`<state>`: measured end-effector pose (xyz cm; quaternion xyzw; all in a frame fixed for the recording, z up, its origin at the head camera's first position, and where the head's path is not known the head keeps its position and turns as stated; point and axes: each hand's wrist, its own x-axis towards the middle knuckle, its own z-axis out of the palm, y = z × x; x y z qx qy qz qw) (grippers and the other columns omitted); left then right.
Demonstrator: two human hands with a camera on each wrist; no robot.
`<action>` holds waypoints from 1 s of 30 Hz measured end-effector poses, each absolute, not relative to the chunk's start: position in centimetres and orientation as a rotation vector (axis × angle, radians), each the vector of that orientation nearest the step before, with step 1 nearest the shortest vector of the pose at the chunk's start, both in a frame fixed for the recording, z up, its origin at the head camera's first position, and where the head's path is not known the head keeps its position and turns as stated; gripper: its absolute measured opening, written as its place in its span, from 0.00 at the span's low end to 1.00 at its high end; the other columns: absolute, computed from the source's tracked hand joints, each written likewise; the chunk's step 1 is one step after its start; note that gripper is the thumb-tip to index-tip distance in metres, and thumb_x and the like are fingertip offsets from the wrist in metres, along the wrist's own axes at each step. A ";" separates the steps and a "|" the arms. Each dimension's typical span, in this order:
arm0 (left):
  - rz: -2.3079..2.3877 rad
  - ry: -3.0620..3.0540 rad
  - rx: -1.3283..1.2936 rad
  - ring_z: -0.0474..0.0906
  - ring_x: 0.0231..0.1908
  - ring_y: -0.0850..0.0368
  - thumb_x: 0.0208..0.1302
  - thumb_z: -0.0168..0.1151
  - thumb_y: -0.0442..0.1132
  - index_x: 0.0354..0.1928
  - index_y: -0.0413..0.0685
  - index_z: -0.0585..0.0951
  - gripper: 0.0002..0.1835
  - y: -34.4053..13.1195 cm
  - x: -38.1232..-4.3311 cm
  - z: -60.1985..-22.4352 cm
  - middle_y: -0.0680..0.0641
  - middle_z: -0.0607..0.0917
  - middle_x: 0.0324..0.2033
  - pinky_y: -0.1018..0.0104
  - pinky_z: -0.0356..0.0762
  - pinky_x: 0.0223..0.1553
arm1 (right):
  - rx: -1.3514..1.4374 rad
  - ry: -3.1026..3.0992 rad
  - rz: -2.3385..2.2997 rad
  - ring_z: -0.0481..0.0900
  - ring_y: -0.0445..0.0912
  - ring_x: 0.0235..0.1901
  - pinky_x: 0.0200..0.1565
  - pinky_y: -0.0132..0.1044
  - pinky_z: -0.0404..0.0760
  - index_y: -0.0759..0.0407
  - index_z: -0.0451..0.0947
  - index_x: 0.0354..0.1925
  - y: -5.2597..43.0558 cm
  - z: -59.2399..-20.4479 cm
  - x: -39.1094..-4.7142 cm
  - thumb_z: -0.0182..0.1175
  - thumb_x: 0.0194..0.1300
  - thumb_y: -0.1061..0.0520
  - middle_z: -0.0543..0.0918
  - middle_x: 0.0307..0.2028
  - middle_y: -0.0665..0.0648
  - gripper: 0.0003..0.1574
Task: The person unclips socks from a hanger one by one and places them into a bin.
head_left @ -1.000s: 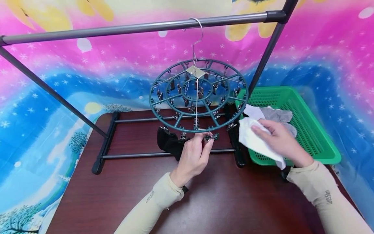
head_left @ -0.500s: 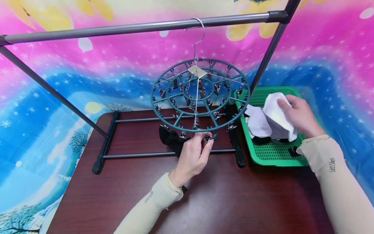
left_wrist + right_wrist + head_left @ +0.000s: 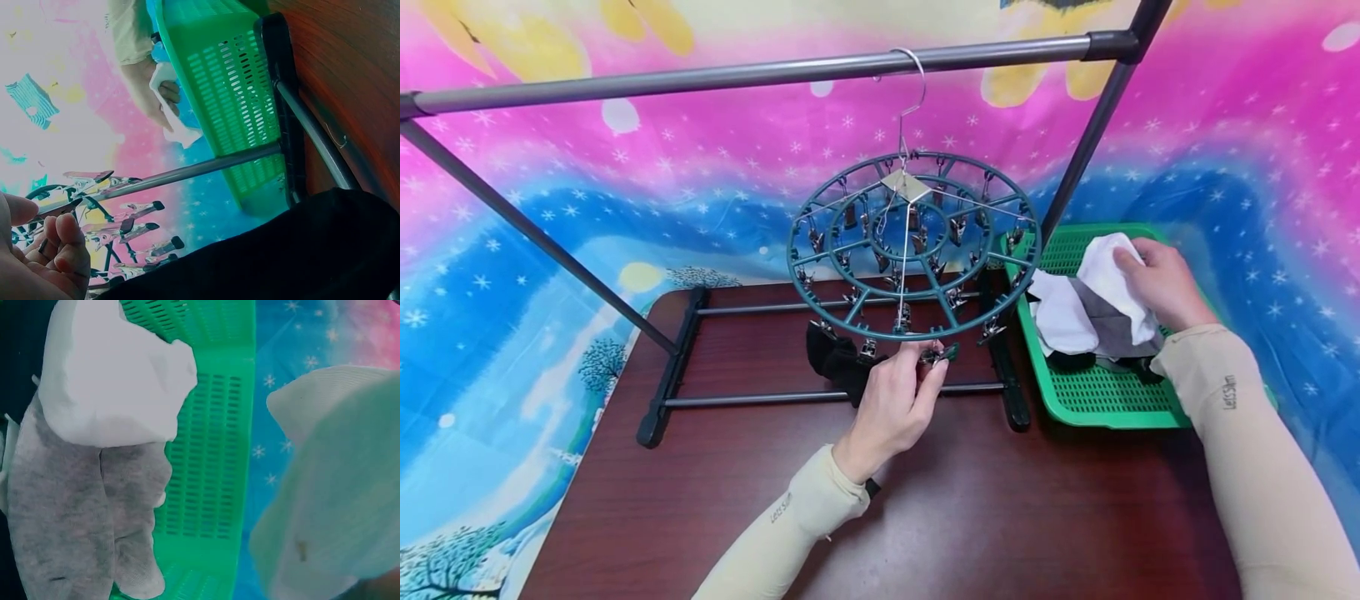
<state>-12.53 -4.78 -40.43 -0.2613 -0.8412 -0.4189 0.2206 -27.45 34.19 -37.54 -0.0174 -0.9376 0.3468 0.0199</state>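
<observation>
My left hand [image 3: 891,404] pinches a clip [image 3: 942,354] at the near rim of the green round clip hanger [image 3: 857,310]. In the left wrist view, thumb and fingertips meet on that clip. A black sock [image 3: 835,365] hangs from the hanger just left of this hand and fills the lower part of the left wrist view [image 3: 287,256]. Over the green basket [image 3: 1120,417], my right hand [image 3: 1172,287] holds a white sock [image 3: 1105,260] between thumb and fingers. Below it in the basket lie grey socks [image 3: 59,512] and another white sock [image 3: 119,381].
The hanger's hook [image 3: 917,79] sits on the rack's top bar [image 3: 737,73]. The rack's base bars [image 3: 745,401] and black feet [image 3: 653,425] stand on the brown table [image 3: 760,517]. A patterned cloth [image 3: 715,158] covers the wall behind.
My right hand has carried the white sock from beside the hanger rightward over the basket, then barely moved. My left hand keeps its pinch on the clip.
</observation>
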 end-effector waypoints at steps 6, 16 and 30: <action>-1.160 -2.318 -0.725 0.78 0.31 0.58 0.76 0.57 0.40 0.55 0.40 0.79 0.13 -4.9 -12.5 -40.4 0.46 0.86 0.40 0.65 0.79 0.36 | -0.073 -2.953 1.116 0.70 0.58 0.46 0.41 0.44 0.71 0.70 0.68 0.68 34.6 -38.5 -28.3 0.37 0.81 0.35 0.74 0.57 0.73 0.43; -1.162 -2.322 -0.725 0.77 0.31 0.58 0.76 0.57 0.40 0.55 0.41 0.78 0.13 -5.0 -12.5 -40.4 0.47 0.84 0.37 0.67 0.77 0.34 | -0.129 -3.111 1.246 0.57 0.75 0.72 0.69 0.71 0.60 0.73 0.43 0.80 35.5 -40.0 -29.7 0.30 0.82 0.36 0.55 0.74 0.82 0.49; -1.158 -2.292 -0.720 0.75 0.28 0.58 0.75 0.58 0.39 0.54 0.40 0.78 0.12 -4.9 -12.7 -40.7 0.49 0.80 0.32 0.70 0.73 0.31 | -0.133 -3.209 1.299 0.50 0.78 0.73 0.70 0.73 0.57 0.72 0.30 0.80 37.4 -41.3 -30.9 0.35 0.83 0.43 0.41 0.77 0.83 0.47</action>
